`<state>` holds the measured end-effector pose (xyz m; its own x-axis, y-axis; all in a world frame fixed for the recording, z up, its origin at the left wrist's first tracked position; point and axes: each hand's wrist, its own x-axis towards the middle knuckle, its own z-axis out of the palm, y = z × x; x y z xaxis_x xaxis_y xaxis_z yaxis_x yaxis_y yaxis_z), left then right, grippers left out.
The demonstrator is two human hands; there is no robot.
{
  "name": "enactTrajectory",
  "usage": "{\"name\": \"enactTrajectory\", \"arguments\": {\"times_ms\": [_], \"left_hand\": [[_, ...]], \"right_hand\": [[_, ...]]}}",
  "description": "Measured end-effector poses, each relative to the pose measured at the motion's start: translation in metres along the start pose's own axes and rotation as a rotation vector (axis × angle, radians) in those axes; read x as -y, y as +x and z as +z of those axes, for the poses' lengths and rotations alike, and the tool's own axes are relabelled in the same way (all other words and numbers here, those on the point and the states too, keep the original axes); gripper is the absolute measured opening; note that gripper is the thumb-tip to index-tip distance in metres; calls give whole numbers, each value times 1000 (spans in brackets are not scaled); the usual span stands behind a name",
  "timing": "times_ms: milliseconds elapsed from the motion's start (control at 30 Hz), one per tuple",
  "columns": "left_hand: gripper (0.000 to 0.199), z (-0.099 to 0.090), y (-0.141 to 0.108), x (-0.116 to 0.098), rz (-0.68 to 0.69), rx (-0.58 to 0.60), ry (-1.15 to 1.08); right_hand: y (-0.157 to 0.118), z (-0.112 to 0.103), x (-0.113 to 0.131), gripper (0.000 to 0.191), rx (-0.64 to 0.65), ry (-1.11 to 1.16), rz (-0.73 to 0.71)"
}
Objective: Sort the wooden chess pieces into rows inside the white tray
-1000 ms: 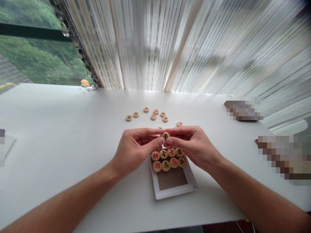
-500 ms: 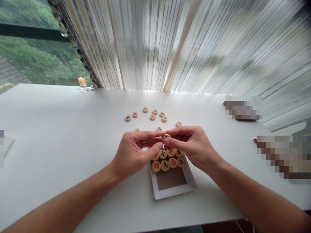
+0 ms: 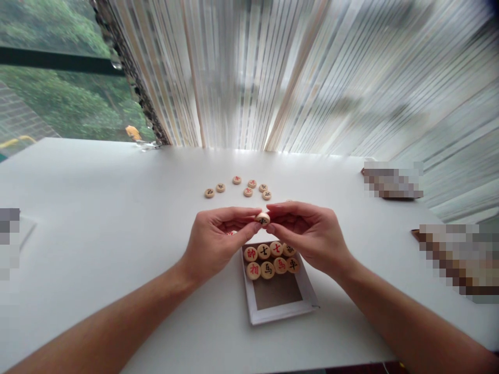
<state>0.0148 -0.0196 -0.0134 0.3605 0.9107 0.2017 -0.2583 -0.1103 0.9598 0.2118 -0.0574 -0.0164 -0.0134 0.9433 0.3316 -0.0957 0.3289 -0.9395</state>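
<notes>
Between the thumb and index finger of my left hand [image 3: 212, 241] is a round wooden xiangqi piece [image 3: 263, 219], tilted, with a black character on its face. My right hand [image 3: 312, 231] is right beside it, thumb and index finger apart at the piece's edge; whether they touch it I cannot tell. Below both hands, a shallow white box [image 3: 273, 316] holds two rows of pieces with red and black characters, such as the red piece [image 3: 253, 270] at the left of the near row. My right fingers partly cover the far row's right end.
Several loose xiangqi pieces [image 3: 248, 192] lie on the white table [image 3: 97, 218] beyond my hands. Another red-marked piece shows partly behind my left hand. String curtains [image 3: 234, 78] hang at the table's far edge. Two blurred-out brown-edged objects [image 3: 390, 196] stand at the right.
The piece has turned, showing its black character, and my right thumb has come off its face. My right fingers have spread apart. The whole view has shifted slightly.
</notes>
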Motion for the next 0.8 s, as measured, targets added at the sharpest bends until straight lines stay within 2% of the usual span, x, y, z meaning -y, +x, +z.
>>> {"name": "enactTrajectory", "arguments": {"times_ms": [200, 300, 533, 733, 800], "left_hand": [[25, 0, -1, 0, 26, 5, 46], [24, 0, -2, 0, 33, 21, 55], [29, -2, -2, 1, 36, 62, 43], [31, -3, -1, 2, -51, 82, -74], [29, -2, 0, 1, -60, 86, -83]], "right_hand": [[-1, -4, -3, 35, 46, -223, -196], [-1, -5, -2, 37, 55, -285, -242], [-1, -3, 0, 33, 14, -176, -127], [0, 0, 3, 37, 15, -44, -32], [0, 0, 3, 32, 22, -45, -27]]}}
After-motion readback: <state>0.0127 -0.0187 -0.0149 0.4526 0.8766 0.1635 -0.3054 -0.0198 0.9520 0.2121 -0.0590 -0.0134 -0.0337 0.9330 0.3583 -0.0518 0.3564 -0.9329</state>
